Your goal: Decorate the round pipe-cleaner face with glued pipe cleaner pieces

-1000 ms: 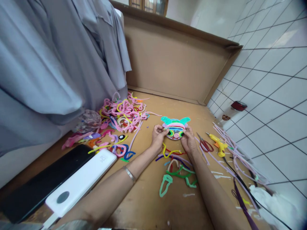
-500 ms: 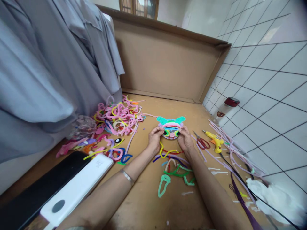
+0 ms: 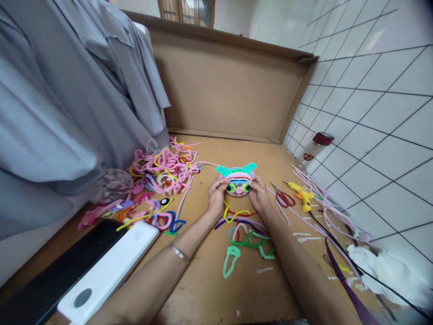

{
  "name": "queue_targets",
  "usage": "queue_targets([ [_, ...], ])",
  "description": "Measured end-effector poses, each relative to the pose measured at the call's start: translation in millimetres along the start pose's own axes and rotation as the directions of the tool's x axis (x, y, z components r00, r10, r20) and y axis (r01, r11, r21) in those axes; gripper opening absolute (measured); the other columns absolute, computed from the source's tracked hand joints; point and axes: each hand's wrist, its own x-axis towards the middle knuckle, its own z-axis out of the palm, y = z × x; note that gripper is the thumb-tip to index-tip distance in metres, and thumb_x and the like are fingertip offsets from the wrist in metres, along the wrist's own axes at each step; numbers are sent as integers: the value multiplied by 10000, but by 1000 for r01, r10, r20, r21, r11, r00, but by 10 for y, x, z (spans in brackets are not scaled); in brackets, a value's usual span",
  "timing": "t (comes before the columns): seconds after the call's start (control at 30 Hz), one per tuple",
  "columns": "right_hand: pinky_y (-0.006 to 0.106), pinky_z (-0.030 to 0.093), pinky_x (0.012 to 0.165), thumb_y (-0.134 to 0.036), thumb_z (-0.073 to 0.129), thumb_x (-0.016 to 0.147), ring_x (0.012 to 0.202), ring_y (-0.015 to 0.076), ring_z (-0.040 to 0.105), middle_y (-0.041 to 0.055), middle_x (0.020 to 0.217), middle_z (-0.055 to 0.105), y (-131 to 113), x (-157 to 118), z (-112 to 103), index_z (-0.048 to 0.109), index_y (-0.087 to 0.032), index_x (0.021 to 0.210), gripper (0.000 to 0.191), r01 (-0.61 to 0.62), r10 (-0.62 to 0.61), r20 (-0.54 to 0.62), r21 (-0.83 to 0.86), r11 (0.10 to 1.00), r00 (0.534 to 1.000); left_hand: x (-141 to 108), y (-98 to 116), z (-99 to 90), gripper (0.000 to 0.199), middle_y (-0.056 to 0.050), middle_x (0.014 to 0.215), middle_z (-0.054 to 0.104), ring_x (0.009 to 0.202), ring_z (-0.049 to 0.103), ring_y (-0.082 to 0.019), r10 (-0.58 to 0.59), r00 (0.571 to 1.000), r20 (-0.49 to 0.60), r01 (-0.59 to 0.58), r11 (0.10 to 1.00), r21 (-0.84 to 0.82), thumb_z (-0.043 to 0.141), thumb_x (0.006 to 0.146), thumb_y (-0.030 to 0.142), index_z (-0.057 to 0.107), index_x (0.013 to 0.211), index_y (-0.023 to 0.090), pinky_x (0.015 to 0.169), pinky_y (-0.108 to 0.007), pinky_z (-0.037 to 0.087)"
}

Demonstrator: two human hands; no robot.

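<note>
A round craft face point(image 3: 238, 177) with green ears, coloured bands, yellow-green eyes and a pink nose is held up between both hands. My left hand point(image 3: 217, 195) pinches its left edge, and my right hand point(image 3: 260, 194) grips the right edge. Just below the hands lie a bent yellow pipe cleaner point(image 3: 231, 216) and red and purple ones. Nearer to me are green pipe cleaners point(image 3: 250, 241) and a pale green loop point(image 3: 231, 262). Red-handled scissors point(image 3: 285, 198) rest right of my right hand, beside a yellow glue gun point(image 3: 304, 196).
At the left are a pink pipe cleaner heap point(image 3: 172, 167), a white power bank point(image 3: 111, 271) and a black slab point(image 3: 64, 271). Grey cloth hangs behind them. A red-lidded jar point(image 3: 313, 149), lilac stems point(image 3: 324, 203) and white tissue point(image 3: 389, 275) line the tiled wall.
The view has shifted slightly, and the scene sits a little further left. Both hands keep their hold on the craft face, which looks almost unchanged.
</note>
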Motion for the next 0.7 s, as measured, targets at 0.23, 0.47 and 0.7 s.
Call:
queue_targets([
  [0.23,248,397,669,-222,757,548,687,119,502,-60,724,577,-32,-20,32,545,-233,699,261,-30,30,-9,35,999,999,-5,17,13,92,3,711,626,720,579,-148,-55,998,-18,52,989,-138,634,663,271,636,704,188,717,-271,447],
  [0.47,235,381,657,-189,759,510,689,113,485,-59,711,572,-71,-39,71,559,-230,672,260,-59,60,-14,76,995,998,3,11,9,81,13,614,548,655,532,-147,-41,999,-25,38,992,-116,596,660,213,554,593,195,667,-270,430],
  [0.7,250,377,655,-222,751,529,690,126,478,-51,719,565,-64,-34,72,540,-233,679,260,-42,43,-20,43,998,999,10,12,17,98,2,625,542,678,534,-158,2,999,-37,-3,999,-35,552,691,223,567,597,198,685,-285,431],
])
